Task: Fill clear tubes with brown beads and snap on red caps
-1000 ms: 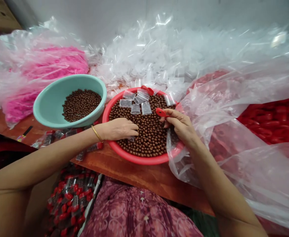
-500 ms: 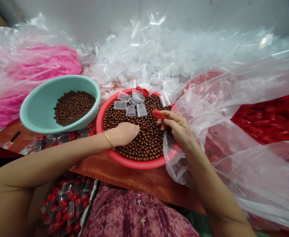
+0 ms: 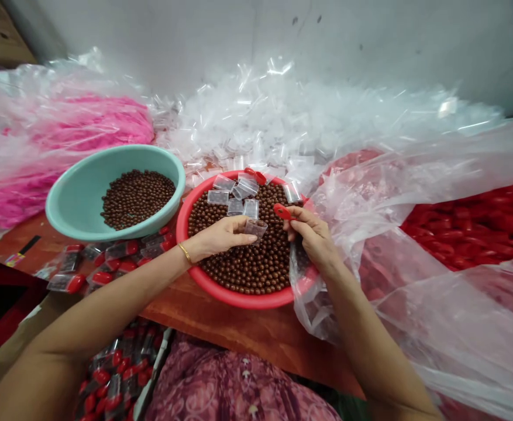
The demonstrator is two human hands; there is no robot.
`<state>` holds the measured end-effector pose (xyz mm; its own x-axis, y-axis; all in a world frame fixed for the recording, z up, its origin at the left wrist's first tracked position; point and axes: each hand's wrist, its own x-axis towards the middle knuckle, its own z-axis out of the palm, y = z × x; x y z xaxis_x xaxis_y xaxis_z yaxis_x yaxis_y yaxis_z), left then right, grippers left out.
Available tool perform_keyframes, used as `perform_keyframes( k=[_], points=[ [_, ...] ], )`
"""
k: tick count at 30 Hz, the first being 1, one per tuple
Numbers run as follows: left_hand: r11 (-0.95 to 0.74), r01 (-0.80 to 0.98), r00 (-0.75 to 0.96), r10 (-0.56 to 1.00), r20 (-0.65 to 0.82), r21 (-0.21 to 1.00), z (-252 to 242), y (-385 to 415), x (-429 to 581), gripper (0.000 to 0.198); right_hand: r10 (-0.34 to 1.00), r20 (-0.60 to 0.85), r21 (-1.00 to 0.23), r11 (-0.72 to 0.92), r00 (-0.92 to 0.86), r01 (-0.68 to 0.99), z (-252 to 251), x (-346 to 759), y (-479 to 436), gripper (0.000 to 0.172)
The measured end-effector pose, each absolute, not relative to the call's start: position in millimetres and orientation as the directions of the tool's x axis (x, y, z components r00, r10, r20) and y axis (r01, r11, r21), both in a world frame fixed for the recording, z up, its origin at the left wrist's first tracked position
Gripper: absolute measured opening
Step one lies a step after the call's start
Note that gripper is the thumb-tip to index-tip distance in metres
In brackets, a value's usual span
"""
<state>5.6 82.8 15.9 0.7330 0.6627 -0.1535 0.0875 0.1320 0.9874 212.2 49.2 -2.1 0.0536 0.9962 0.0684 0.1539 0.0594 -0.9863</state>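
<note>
My left hand (image 3: 221, 235), a gold bracelet at its wrist, pinches a small clear plastic container (image 3: 256, 228) over the brown balls (image 3: 250, 275). A few balls seem to be inside it. These balls fill a red basin (image 3: 243, 301). Between the fingertips of my right hand (image 3: 311, 231) is a red plastic cap (image 3: 282, 211), held above the basin's right side. Several empty clear containers (image 3: 218, 197) lie on the balls toward the back, with another red cap (image 3: 256, 175) at the far rim.
Left stands a teal basin (image 3: 116, 233) with more balls. Filled red-capped containers (image 3: 69, 283) lie on the table (image 3: 195, 310), more in a box below (image 3: 116, 374). Clear containers (image 3: 274, 117) heap behind; a bag of red caps (image 3: 467, 228) is right, pink pieces (image 3: 98, 123) left.
My left hand has lifted out of the balls, bringing the clear container up into sight. My right hand keeps the red cap in nearly the same place. The camera view has shifted slightly.
</note>
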Motion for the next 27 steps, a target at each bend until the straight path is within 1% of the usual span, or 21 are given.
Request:
perform_keyframes(
  k=[2, 5, 7, 9, 10, 12, 13, 14, 15, 16, 18, 20, 24, 27],
  points=[
    [0.174, 0.019, 0.703, 0.698, -0.136, 0.985, 18.9, 77.9, 0.3, 0.026, 0.996, 0.07, -0.974, 0.057, 0.051, 0.218, -2.4, 211.0, 50.9, 0.028],
    [0.172, -0.048, 0.651, 0.752, -0.1, 0.984, 19.7, 72.2, -6.4, 0.026, 0.997, 0.066, -0.963, 0.055, 0.032, 0.266, -1.5, 209.6, 50.6, 0.03],
    [0.204, -0.089, 0.634, 0.766, -0.103, 0.975, 18.5, 68.7, -11.2, 0.027, 0.997, 0.067, -0.96, 0.056, 0.033, 0.273, -0.2, 208.4, 48.9, 0.03],
    [0.257, -0.12, 0.642, 0.757, -0.123, 0.959, 16.7, 64.5, -16.4, 0.03, 0.994, 0.099, -0.936, 0.078, 0.044, 0.344, 1.3, 206.1, 46.9, 0.03],
    [0.278, -0.132, 0.65, 0.749, -0.129, 0.952, 15.9, 62.1, -18.8, 0.032, 0.991, 0.128, -0.902, 0.096, 0.048, 0.42, 2.2, 204.4, 46.1, 0.03],
    [0.297, -0.155, 0.66, 0.741, -0.125, 0.942, 14.2, 57.3, -22.4, 0.035, 0.981, 0.186, -0.79, 0.114, 0.059, 0.602, 4.7, 199.7, 44.9, 0.027],
    [0.291, -0.17, 0.653, 0.749, -0.114, 0.941, 13.3, 55.2, -23.2, 0.035, 0.977, 0.205, -0.737, 0.112, 0.063, 0.666, 6.6, 196.8, 44.5, 0.025],
    [0.274, -0.186, 0.634, 0.767, -0.097, 0.944, 12.4, 53.4, -23.4, 0.035, 0.975, 0.212, -0.714, 0.109, 0.065, 0.692, 9.0, 193.4, 44.3, 0.023],
    [0.247, -0.194, 0.609, 0.789, -0.081, 0.949, 11.5, 52.0, -22.9, 0.034, 0.976, 0.208, -0.728, 0.11, 0.065, 0.676, 12.0, 189.6, 44.0, 0.022],
    [0.218, -0.189, 0.584, 0.809, -0.069, 0.958, 10.6, 51.0, -22.0, 0.032, 0.979, 0.197, -0.773, 0.118, 0.059, 0.624, 15.7, 185.4, 43.8, 0.022],
    [0.176, -0.147, 0.562, 0.825, -0.064, 0.973, 9.1, 49.9, -19.6, 0.03, 0.985, 0.17, -0.875, 0.142, 0.019, 0.463, 24.1, 176.3, 43.4, 0.025],
    [0.168, -0.099, 0.58, 0.811, -0.08, 0.981, 8.2, 49.7, -17.9, 0.028, 0.989, 0.136, -0.931, 0.145, -0.052, 0.334, 32.0, 167.5, 43.4, 0.026],
    [0.19, -0.068, 0.633, 0.767, -0.105, 0.979, 10.1, 50.3, -19.4, 0.028, 0.962, 0.071, -0.961, 0.136, -0.262, 0.242, 38.5, 158.8, 46.0, 0.018],
    [0.223, -0.066, 0.68, 0.724, -0.12, 0.972, 13.8, 50.9, -22.7, 0.03, 0.917, 0.051, -0.971, 0.138, -0.396, 0.194, 36.7, 161.7, 48.7, 0.019]
  ],
)
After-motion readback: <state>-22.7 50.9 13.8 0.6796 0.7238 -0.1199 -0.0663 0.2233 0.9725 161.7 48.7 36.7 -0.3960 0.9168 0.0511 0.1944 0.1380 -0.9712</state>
